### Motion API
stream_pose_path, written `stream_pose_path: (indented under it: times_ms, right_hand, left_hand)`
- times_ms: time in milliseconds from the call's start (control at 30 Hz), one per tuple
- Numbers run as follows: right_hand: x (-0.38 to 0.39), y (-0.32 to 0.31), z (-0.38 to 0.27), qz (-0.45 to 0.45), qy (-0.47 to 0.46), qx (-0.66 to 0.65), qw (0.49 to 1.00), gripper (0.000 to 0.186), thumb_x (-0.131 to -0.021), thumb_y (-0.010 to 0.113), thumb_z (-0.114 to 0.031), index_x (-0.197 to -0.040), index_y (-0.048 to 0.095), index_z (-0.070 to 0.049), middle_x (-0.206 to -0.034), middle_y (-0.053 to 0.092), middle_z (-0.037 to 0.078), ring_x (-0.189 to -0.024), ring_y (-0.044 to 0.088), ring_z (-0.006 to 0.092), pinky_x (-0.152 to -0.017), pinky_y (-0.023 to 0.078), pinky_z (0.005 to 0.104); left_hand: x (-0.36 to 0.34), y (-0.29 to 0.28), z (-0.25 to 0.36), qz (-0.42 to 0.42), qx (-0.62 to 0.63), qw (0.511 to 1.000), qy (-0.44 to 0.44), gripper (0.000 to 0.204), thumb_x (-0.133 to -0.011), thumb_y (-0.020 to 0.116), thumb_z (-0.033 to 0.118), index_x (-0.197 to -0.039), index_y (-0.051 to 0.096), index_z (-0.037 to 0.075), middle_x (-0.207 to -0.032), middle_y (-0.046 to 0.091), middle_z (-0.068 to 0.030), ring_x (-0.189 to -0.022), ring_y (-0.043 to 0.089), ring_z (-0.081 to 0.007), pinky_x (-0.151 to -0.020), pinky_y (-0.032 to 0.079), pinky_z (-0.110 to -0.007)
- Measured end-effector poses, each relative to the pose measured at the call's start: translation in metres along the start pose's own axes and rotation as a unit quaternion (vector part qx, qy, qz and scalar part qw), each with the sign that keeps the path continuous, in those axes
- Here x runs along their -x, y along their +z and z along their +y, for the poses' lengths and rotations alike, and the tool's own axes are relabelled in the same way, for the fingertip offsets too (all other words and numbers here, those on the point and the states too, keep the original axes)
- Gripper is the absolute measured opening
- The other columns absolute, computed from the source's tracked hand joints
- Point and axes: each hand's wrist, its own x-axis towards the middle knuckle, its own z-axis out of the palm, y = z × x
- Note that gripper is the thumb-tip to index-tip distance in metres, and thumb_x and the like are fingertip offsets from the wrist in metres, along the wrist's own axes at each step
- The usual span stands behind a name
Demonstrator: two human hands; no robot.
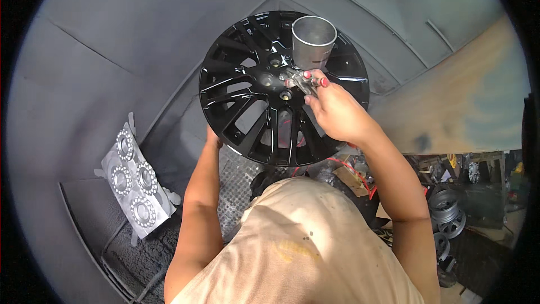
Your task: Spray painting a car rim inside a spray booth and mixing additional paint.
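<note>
A glossy black multi-spoke wheel rim [274, 129] fills the upper middle of the view, its face turned toward me. My right hand [337, 110] is wrapped round a metal spray gun [301, 81] with red knobs, in front of the rim's hub. On the gun sits a silver paint cup [313, 42], open at the top. At the rim's lower left edge is my left hand [212, 137]; its fingers are hidden behind the rim, so I cannot tell how they are placed.
Grey walls [135, 28] enclose the left and far sides. A tilted silver-grey panel [130, 183] bearing several ring-shaped parts is at the left. Bare metal wheels [444, 207] and clutter lie at the lower right, beyond a paint-stained board [461, 101]. A red hose [365, 183] runs beside me.
</note>
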Motion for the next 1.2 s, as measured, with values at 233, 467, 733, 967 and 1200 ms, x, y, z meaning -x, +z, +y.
stream_pose_path:
  times_ms: [233, 467, 733, 967, 1200]
  right_hand:
    - [-0.031, -0.003, 0.001, 0.037, 0.016, 0.030, 0.999, 0.023, -0.097, 0.051, -0.007, -0.115, 0.044, 0.004, -0.089, 0.064, 0.031, -0.093, 0.061, 0.0517, -0.079, 0.047, 0.0558]
    - [-0.009, -0.023, 0.031, 0.123, -0.012, 0.075, 0.990, 0.019, -0.096, 0.055, -0.008, -0.108, 0.047, 0.005, -0.082, 0.061, 0.031, -0.085, 0.059, 0.0512, -0.073, 0.046, 0.0548]
    - [0.038, -0.031, 0.017, 0.045, 0.039, -0.026, 0.998, 0.025, -0.095, 0.055, -0.002, -0.120, 0.053, 0.002, -0.095, 0.058, 0.025, -0.088, 0.055, 0.0450, -0.081, 0.046, 0.0429]
    - [0.024, -0.016, 0.012, -0.006, -0.043, 0.008, 0.999, 0.022, -0.094, 0.056, -0.002, -0.115, 0.050, 0.003, -0.090, 0.062, 0.027, -0.087, 0.060, 0.0480, -0.074, 0.047, 0.0482]
    - [-0.009, -0.018, 0.016, 0.117, -0.060, 0.005, 0.991, 0.023, -0.096, 0.054, -0.004, -0.118, 0.048, 0.003, -0.092, 0.064, 0.027, -0.089, 0.060, 0.0487, -0.077, 0.047, 0.0504]
  left_hand:
    - [0.002, 0.010, -0.010, -0.058, -0.121, 0.986, 0.101, 0.038, -0.099, 0.057, 0.027, -0.127, 0.061, 0.002, -0.111, 0.066, -0.0071, -0.093, 0.066, -0.0190, -0.080, 0.056, -0.033]
    - [0.069, 0.025, -0.022, 0.027, -0.145, 0.989, 0.031, 0.035, -0.101, 0.056, 0.027, -0.122, 0.065, 0.000, -0.111, 0.068, -0.0066, -0.101, 0.063, -0.0200, -0.089, 0.051, -0.038]
    - [0.155, 0.041, -0.089, 0.056, -0.101, 0.985, -0.126, 0.021, -0.103, 0.049, 0.017, -0.108, 0.063, 0.003, -0.099, 0.071, -0.0076, -0.091, 0.065, -0.0181, -0.081, 0.053, -0.037]
    - [0.193, 0.087, -0.101, -0.123, -0.285, 0.923, -0.227, 0.025, -0.102, 0.055, 0.022, -0.105, 0.071, 0.003, -0.097, 0.074, -0.0054, -0.083, 0.067, -0.0160, -0.075, 0.053, -0.030]
    - [0.185, 0.078, -0.123, -0.206, -0.370, 0.879, -0.219, 0.016, -0.096, 0.067, 0.016, -0.103, 0.073, 0.002, -0.089, 0.071, -0.0010, -0.077, 0.062, -0.0110, -0.073, 0.050, -0.028]
